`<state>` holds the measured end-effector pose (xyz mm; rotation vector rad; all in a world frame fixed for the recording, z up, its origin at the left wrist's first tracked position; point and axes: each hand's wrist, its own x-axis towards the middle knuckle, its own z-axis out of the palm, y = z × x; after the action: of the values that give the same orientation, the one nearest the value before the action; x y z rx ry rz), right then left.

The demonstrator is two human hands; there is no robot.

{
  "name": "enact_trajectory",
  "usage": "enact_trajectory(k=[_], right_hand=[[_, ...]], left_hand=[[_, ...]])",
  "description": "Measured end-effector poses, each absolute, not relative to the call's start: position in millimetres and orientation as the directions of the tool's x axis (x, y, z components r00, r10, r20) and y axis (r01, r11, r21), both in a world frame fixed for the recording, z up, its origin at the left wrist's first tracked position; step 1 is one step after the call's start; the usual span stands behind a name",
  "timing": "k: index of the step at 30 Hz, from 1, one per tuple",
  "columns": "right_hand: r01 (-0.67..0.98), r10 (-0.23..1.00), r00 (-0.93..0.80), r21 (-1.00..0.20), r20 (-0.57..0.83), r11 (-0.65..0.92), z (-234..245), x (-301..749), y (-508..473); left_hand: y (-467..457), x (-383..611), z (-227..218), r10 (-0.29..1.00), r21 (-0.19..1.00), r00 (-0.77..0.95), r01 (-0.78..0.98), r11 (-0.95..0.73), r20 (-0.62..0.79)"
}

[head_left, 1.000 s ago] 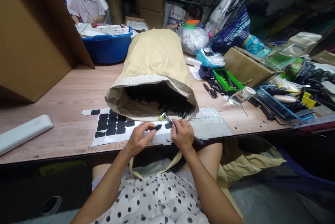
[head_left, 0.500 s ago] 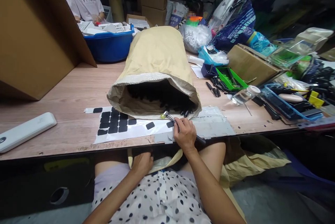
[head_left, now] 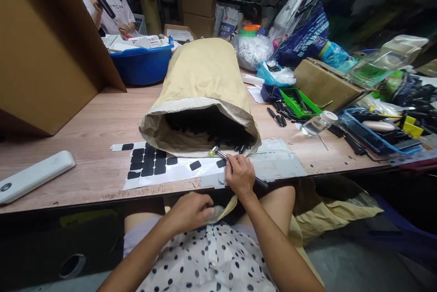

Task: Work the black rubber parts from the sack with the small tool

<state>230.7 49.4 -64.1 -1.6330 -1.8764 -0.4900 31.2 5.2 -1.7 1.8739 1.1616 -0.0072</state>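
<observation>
My right hand [head_left: 241, 174] is closed around a small hammer [head_left: 214, 150] with a metal and yellow head and a dark handle. The hammer head rests just in front of the mouth of a large tan sack [head_left: 203, 71] lying on its side, with many black pieces inside. My left hand [head_left: 191, 211] is above my lap, over the rim of a second tan sack [head_left: 228, 210]. Its fingers are curled inward, and whatever they may hold is hidden. Beneath the hammer is a white sheet [head_left: 180, 169] carrying black rounded stickers, beside a grey plate [head_left: 276, 160].
On the left stand a large cardboard box [head_left: 51, 46] and a white elongated device [head_left: 37, 176]. A blue basin [head_left: 143, 66] of white parts is behind, near another person [head_left: 119, 14]. To the right are a green tray [head_left: 307, 109], a clear bottle [head_left: 316, 124] and a blue-rimmed tray [head_left: 406, 150].
My left hand has risen out of the lap sack and moved slightly right. My right hand and the hammer stay in place. The other person has raised a dark object.
</observation>
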Motion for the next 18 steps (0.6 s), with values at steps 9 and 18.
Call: enact_trajectory(k=[9, 18], right_hand=[[0.977, 0.782, -0.051, -0.132, 0.622, 0.168, -67.1, 229.1, 50.9], [0.973, 0.817, -0.020, -0.176, 0.576, 0.148, -66.7, 227.4, 50.5]], left_hand=[[171.7, 72.7, 13.9, 0.984, 0.671, -0.174, 0.728, 0.145, -0.023], [171.2, 47.4, -1.4, 0.992, 0.612, -0.106, 0.790, 0.043, 0.067]])
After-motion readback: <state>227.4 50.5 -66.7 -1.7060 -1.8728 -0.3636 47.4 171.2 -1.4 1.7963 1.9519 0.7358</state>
